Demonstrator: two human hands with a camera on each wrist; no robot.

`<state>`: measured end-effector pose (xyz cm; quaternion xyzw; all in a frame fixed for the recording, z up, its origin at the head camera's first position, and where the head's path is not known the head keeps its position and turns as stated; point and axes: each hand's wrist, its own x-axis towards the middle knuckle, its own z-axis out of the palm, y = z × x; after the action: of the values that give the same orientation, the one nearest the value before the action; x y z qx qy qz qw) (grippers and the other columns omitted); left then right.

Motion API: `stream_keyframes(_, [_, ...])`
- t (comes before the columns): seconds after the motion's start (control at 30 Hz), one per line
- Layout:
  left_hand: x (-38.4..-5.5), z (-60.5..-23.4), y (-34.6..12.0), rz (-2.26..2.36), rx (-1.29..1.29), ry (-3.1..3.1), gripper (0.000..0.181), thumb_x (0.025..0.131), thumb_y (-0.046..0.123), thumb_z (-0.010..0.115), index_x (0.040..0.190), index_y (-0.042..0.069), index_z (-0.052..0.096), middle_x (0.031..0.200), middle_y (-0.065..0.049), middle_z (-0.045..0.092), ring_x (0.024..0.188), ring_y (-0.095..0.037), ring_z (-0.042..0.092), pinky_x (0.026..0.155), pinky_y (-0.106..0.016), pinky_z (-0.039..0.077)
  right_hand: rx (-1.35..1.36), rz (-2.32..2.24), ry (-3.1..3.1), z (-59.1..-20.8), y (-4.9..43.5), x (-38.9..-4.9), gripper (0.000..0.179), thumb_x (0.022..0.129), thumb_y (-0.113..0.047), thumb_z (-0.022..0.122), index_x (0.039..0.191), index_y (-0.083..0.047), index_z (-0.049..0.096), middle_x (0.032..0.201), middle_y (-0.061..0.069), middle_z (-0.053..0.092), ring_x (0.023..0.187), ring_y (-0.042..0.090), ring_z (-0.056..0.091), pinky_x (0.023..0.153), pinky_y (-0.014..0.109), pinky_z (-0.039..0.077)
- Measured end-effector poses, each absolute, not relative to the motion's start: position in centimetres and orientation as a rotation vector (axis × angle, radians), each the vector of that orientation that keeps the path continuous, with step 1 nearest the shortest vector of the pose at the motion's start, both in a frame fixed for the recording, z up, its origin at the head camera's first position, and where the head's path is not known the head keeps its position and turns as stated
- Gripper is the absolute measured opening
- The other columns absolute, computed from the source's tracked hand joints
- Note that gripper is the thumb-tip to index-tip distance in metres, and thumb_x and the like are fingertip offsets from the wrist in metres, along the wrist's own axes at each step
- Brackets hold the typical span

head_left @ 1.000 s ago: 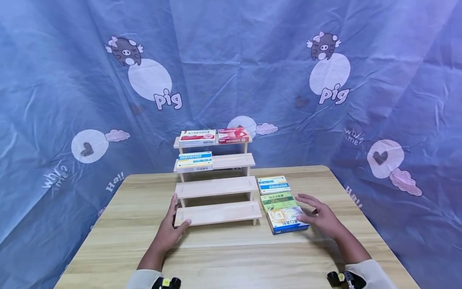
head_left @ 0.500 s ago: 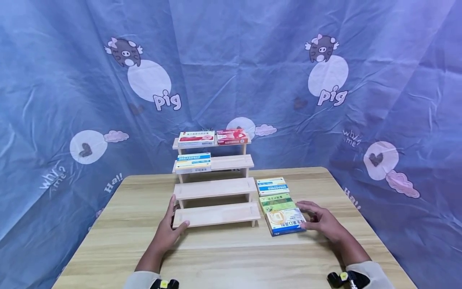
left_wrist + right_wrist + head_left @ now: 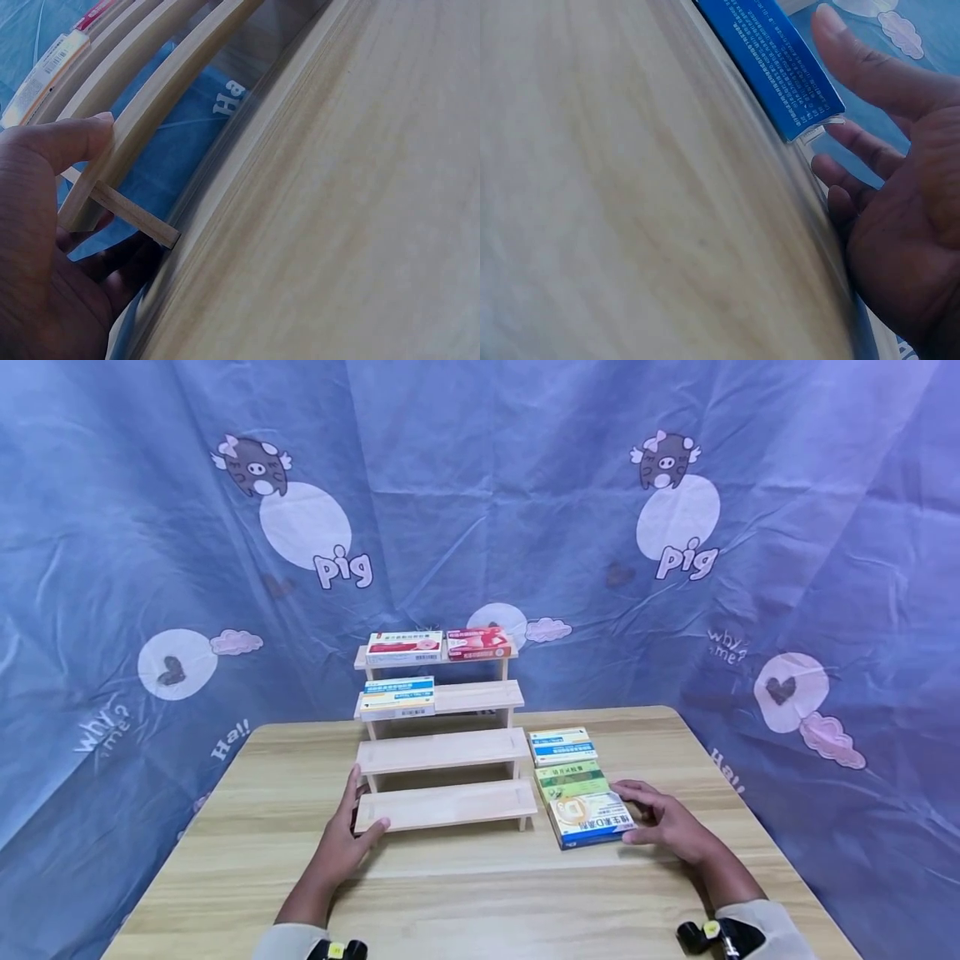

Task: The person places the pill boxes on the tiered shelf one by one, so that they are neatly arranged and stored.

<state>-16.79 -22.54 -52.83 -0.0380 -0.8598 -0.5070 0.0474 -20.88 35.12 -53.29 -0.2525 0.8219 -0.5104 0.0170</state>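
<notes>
A four-tier wooden display stand (image 3: 446,806) stands in mid-table. My left hand (image 3: 343,847) grips the left end of its lowest tier, thumb on top and fingers at the side, as the left wrist view (image 3: 64,247) also shows. Right of the stand lie three medicine boxes in a column: a white-and-blue vitamin D box (image 3: 592,820) in front, a green box (image 3: 570,778) behind it and a blue-and-white box (image 3: 562,747) farthest back. My right hand (image 3: 670,827) is at the front box's right edge, its thumb and fingers spread apart; contact is hard to tell.
On the top tier sit a white-and-red box (image 3: 405,646) and a pink-red box (image 3: 478,643). A blue-and-yellow striped box (image 3: 397,697) lies on the left of the tier below. Blue patterned cloth (image 3: 480,527) hangs behind the wooden table (image 3: 480,893).
My right hand has come down and closer to the front box's right edge. The left hand keeps its grip on the stand; the whole view has shifted slightly.
</notes>
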Motion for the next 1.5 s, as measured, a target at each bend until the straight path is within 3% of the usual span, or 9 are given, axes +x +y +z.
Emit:
stream_keyframes(0.43, [-16.71, -52.92, -22.61, -1.485, -0.147, -2.633, 0.108, 0.106, 0.028, 0.074, 0.178, 0.028, -0.007, 0.175, -0.03, 0.032, 0.152, -0.053, 0.05, 0.116, -0.058, 0.05, -0.812, -1.635, 2.511, -53.83, 35.05, -20.95, 0.072, 0.083, -0.005, 0.091, 0.149, 0.006, 0.063, 0.155, 0.038, 0.046, 0.138, -0.019, 0.043, 0.109, 0.0, 0.029])
stream_keyframes(0.77, [-16.49, -52.8, -22.89, -1.516, -0.149, -2.625, 0.107, 0.107, 0.029, 0.074, 0.178, 0.028, -0.007, 0.176, -0.031, 0.03, 0.15, -0.055, 0.051, 0.107, -0.048, 0.057, -0.803, -1.652, 2.501, -53.21, 35.1, -21.13, 0.065, 0.085, -0.005, 0.089, 0.145, 0.003, 0.067, 0.156, 0.007, 0.057, 0.138, -0.016, 0.045, 0.104, 0.008, 0.041])
stream_keyframes(1.17, [-16.91, -52.8, -22.85, -1.523, -0.143, -2.644, 0.108, 0.106, 0.029, 0.074, 0.177, 0.028, -0.007, 0.176, -0.03, 0.031, 0.151, -0.054, 0.051, 0.11, -0.051, 0.054, -0.782, -1.668, 2.491, -53.63, 35.35, -20.98, 0.06, 0.085, -0.004, 0.089, 0.141, 0.004, 0.07, 0.152, 0.021, 0.058, 0.136, -0.015, 0.048, 0.105, 0.007, 0.04])
stream_keyframes(1.4, [-16.89, -52.68, -22.78, -1.52, -0.142, -2.644, 0.109, 0.106, 0.03, 0.075, 0.177, 0.032, -0.008, 0.176, -0.028, 0.031, 0.151, -0.052, 0.052, 0.111, -0.051, 0.053, -0.752, -1.696, 2.457, -53.7, 35.52, -20.96, 0.062, 0.083, -0.002, 0.09, 0.141, 0.003, 0.071, 0.151, 0.014, 0.059, 0.135, -0.014, 0.05, 0.105, 0.008, 0.041])
stream_keyframes(1.5, [-16.83, -52.69, -22.83, -1.53, -0.143, -2.637, 0.109, 0.106, 0.03, 0.075, 0.177, 0.031, -0.007, 0.176, -0.029, 0.031, 0.15, -0.052, 0.052, 0.108, -0.044, 0.056, -0.739, -1.667, 2.467, -53.45, 35.58, -21.05, 0.062, 0.082, -0.004, 0.091, 0.14, 0.002, 0.071, 0.151, 0.018, 0.058, 0.134, -0.014, 0.049, 0.105, 0.008, 0.039])
